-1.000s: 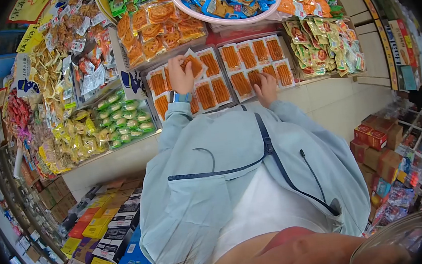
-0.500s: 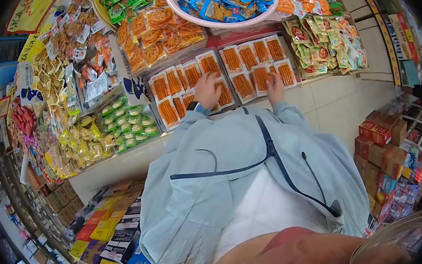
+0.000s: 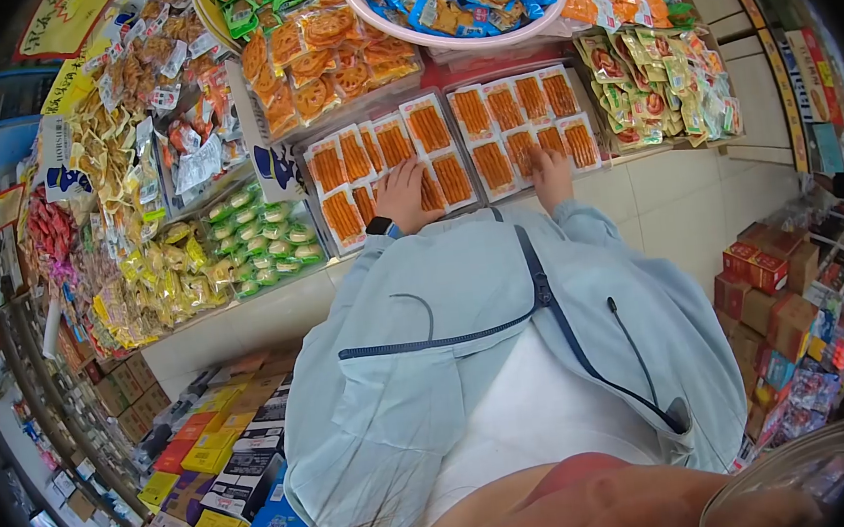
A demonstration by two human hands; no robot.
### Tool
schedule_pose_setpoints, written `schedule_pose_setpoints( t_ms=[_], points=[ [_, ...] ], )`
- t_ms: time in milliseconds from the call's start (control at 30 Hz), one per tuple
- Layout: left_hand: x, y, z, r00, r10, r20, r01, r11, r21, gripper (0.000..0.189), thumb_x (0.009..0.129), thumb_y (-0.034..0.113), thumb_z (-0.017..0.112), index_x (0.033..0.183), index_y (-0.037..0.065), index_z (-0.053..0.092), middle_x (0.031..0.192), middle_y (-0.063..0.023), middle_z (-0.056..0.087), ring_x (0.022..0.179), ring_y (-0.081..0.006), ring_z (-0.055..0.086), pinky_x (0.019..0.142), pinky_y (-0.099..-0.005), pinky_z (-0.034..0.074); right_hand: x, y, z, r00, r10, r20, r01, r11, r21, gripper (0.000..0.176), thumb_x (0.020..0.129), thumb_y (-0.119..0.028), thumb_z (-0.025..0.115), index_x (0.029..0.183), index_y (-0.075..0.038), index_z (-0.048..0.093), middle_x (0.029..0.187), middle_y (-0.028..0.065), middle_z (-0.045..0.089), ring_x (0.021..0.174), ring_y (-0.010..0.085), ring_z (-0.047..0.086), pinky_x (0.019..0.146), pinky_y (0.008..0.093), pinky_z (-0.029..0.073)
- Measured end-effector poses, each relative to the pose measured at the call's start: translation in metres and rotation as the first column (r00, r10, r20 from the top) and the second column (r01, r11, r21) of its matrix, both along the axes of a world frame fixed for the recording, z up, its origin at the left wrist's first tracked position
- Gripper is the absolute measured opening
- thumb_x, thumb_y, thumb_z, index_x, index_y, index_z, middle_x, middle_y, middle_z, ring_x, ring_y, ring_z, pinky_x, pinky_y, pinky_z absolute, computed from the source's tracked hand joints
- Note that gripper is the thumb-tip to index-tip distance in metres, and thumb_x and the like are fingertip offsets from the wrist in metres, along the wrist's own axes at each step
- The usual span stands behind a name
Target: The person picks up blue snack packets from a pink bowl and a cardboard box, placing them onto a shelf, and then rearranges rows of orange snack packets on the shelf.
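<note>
Flat packets of reddish-brown snack sticks stand in rows in two shallow trays. Over the lower row of the left tray (image 3: 316, 223), my left hand (image 3: 403, 199) lies palm down, its fingers spread across the packets. A dark-faced watch (image 3: 380, 226) is on that wrist. My right hand (image 3: 552, 178) is at the front of the right tray (image 3: 489, 200), fingers bent at the right edge of a snack stick packet (image 3: 518, 149). The packet's lower right part is hidden by those fingers. Further packets (image 3: 580, 141) sit just right of that hand.
A pink basin (image 3: 561, 12) of blue packets stands behind the trays. Orange flower-shaped snacks (image 3: 312, 64) and green-wrapped packs (image 3: 264, 239) are on the left. Pale green packets (image 3: 662, 82) fill the right side. Cardboard boxes (image 3: 789, 322) are stacked at the lower right.
My left hand has shifted left and down, from the upper row to the lower row of packets. My right hand stays at the same packet, which now sits more in line with its row.
</note>
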State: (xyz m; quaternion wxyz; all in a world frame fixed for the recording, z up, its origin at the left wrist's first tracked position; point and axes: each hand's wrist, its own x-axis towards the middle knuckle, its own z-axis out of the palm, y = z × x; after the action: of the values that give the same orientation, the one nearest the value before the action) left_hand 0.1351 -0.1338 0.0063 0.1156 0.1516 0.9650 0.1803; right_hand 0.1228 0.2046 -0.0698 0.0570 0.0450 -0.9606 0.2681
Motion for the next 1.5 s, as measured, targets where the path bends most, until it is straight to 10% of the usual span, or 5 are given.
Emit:
schedule_pose_setpoints(
  t_ms=[200,467,1167,1367,1500],
  points=[
    [0.004,-0.005,0.006,0.994,0.078,-0.076,-0.067,0.989,0.132,0.096,0.060,0.046,0.086,0.134,0.002,0.045,0.147,-0.0152,0.040,0.135,-0.0354,0.037,0.110,-0.0488,0.029,0.002,0.005,0.009,0.991,-0.078,0.109,0.100,0.971,-0.218,0.038,0.077,0.009,0.054,0.112,-0.004,0.059,0.108,0.0164,0.060,0.101,0.0336,0.057,0.090,0.0414,0.047],
    [0.001,0.016,0.023,0.976,0.134,-0.172,-0.084,0.959,0.270,0.093,0.059,0.043,0.088,0.130,0.000,0.047,0.145,-0.0190,0.042,0.130,-0.0379,0.042,0.109,-0.0501,0.031,-0.018,0.031,0.015,0.846,-0.064,0.529,0.482,0.514,-0.709,0.042,0.074,0.011,0.051,0.115,0.000,0.056,0.101,0.0080,0.063,0.093,0.0171,0.060,0.079,0.0295,0.050],
    [-0.006,0.031,0.008,0.965,0.092,-0.245,-0.007,0.945,0.327,0.093,0.060,0.048,0.087,0.127,-0.003,0.048,0.140,-0.0220,0.046,0.127,-0.0382,0.045,0.106,-0.0496,0.034,-0.019,0.020,0.007,0.823,0.027,0.568,0.394,0.693,-0.604,0.046,0.075,0.003,0.057,0.121,-0.003,0.058,0.108,0.0112,0.061,0.094,0.0195,0.058,0.076,0.0285,0.049],
    [-0.013,0.043,0.014,0.971,0.033,-0.238,0.040,0.954,0.296,0.092,0.061,0.050,0.085,0.126,-0.003,0.048,0.141,-0.0204,0.045,0.127,-0.0393,0.044,0.106,-0.0499,0.035,-0.013,0.006,0.018,0.974,-0.039,0.224,0.007,0.990,0.144,0.046,0.075,-0.008,0.069,0.120,-0.006,0.059,0.110,0.0187,0.059,0.106,0.0357,0.054,0.091,0.0431,0.046],
    [-0.013,0.049,0.017,0.980,0.003,-0.197,0.054,0.957,0.284,0.093,0.060,0.051,0.086,0.126,-0.004,0.049,0.141,-0.0202,0.044,0.127,-0.0393,0.043,0.106,-0.0499,0.035,-0.005,-0.003,0.041,0.983,-0.053,0.176,0.020,0.983,0.184,0.047,0.074,-0.013,0.074,0.118,-0.006,0.059,0.113,0.0178,0.057,0.106,0.0384,0.052,0.094,0.0474,0.043]
  ],
)
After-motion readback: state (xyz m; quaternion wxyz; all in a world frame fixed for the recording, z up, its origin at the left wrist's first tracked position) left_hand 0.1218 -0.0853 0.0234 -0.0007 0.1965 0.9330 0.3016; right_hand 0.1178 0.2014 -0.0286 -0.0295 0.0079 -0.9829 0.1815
